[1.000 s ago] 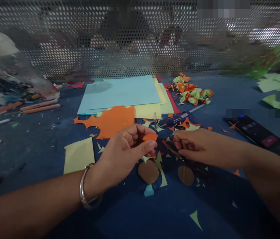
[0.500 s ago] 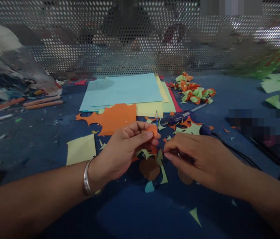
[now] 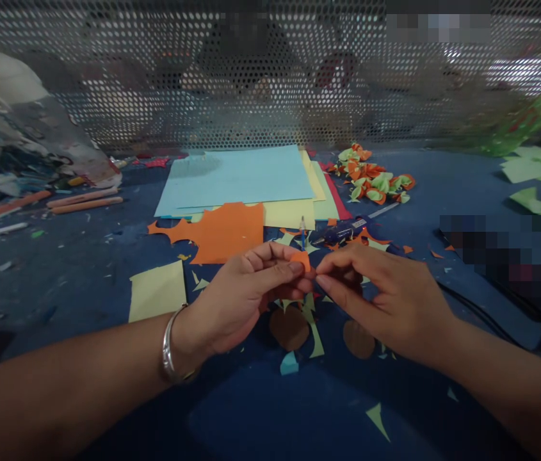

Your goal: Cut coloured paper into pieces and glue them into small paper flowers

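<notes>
My left hand (image 3: 251, 291), with a silver bangle at the wrist, pinches a small cut piece of orange paper (image 3: 302, 258) between thumb and forefinger. Close beside it, on the right, my right hand (image 3: 385, 294) has its thumb and forefinger drawn together; whatever they hold, if anything, is too small to make out. A blue pen-like stick with a pointed tip (image 3: 303, 234) shows just beyond the orange piece. Two brown discs (image 3: 289, 328) lie beneath the hands among pale green paper scraps (image 3: 317, 339).
Stacked coloured sheets (image 3: 241, 176) and a cut-up orange sheet (image 3: 232, 230) lie ahead. Orange-and-green paper flowers (image 3: 376, 176) sit behind a dark blue tool (image 3: 344, 230). A square pale sheet (image 3: 157, 291) is at left, a perforated metal panel (image 3: 155, 96) across the back.
My right hand has moved a little up and left, closer to the orange piece, uncovering more of the right brown disc. My left hand still holds the orange paper, now slightly lower.
</notes>
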### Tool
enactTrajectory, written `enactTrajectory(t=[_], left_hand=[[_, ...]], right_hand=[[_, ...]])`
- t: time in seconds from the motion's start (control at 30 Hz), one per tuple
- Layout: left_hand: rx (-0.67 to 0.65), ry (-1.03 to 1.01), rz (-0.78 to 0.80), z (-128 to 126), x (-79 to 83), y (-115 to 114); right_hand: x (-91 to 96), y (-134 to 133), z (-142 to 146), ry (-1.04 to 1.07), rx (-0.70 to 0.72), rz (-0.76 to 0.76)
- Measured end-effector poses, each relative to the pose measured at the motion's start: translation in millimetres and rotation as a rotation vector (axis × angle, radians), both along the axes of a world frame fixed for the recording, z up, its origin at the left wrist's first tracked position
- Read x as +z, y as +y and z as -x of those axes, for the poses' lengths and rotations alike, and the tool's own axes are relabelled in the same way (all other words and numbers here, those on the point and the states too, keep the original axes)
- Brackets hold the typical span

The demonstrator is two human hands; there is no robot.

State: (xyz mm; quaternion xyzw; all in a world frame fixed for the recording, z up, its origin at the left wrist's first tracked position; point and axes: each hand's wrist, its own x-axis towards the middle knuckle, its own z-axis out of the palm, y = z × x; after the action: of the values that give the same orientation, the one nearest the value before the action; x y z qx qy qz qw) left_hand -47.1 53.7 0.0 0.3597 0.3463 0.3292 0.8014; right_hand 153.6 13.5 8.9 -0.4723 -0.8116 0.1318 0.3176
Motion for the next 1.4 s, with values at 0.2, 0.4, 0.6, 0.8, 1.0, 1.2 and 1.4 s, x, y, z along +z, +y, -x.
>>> enactTrajectory(t=[0.2,0.4,0.6,0.8,1.0,1.2,1.4], left_hand=[[-0.019,0.011,-0.002,1.2,-2.1,-1.2],[-0.018,0.032,-0.062,1.1,-2.5,-3.7],[-0.026,0.073,-0.166,2.0,-3.2,-5.8],[0.008,0.114,-0.283,3.0,-3.6,-7.2],[0.088,0.205,-0.403,4.4,-0.9,-6.3],[0.266,0.179,-0.389,2.0,-5.4,4.3],[0.252,0.186,-0.437,1.9,-13.1,5.6]], right_hand=[[0.1,0.9,2.0,-0.001,0.014,-0.066],[0.9,-0.7,3.1,0.033,-0.065,-0.027],[3.0,-0.1,6.0,0.009,-0.032,-0.043],[3.6,0.6,7.9,-0.06,-0.028,-0.083],[4.3,-3.2,8.3,-0.033,-0.032,-0.026],[-6.5,-5.2,8.9,-0.107,0.275,0.094],[-7.8,-10.0,16.5,-0.326,0.52,0.242]])
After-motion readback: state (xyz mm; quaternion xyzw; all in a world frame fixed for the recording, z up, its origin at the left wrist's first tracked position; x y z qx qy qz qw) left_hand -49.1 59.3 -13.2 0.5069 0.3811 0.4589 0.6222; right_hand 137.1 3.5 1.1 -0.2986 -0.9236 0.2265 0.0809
